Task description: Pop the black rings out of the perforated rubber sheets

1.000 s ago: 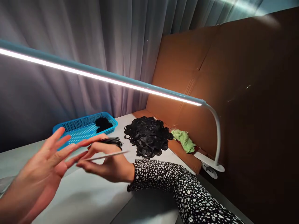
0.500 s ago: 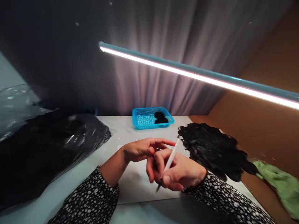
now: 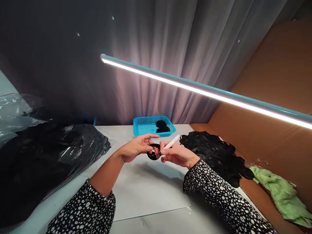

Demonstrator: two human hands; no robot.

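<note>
My left hand (image 3: 135,149) grips a black ring-shaped part (image 3: 151,157) between thumb and fingers, above the white sheet (image 3: 146,195). Pinched in my right hand (image 3: 179,154) is a slim white pen-like tool (image 3: 172,141), slanting down to the left. Its lower end meets the right edge of the ring; the tip is partly hidden by my fingers, and I cannot tell whether it touches. The right fingertips are close against the ring too.
A blue mesh basket (image 3: 136,132) with a few black rings (image 3: 162,126) stands at the back. To the right lies a heap of black parts (image 3: 214,156), beside a green cloth (image 3: 280,191). A black plastic bag (image 3: 60,156) fills the left. A lit tube lamp (image 3: 195,85) hangs above.
My hands have moved slightly away from me and the black ring shows between them. The tool has turned from steep to more slanted, its lower end now at the ring.
</note>
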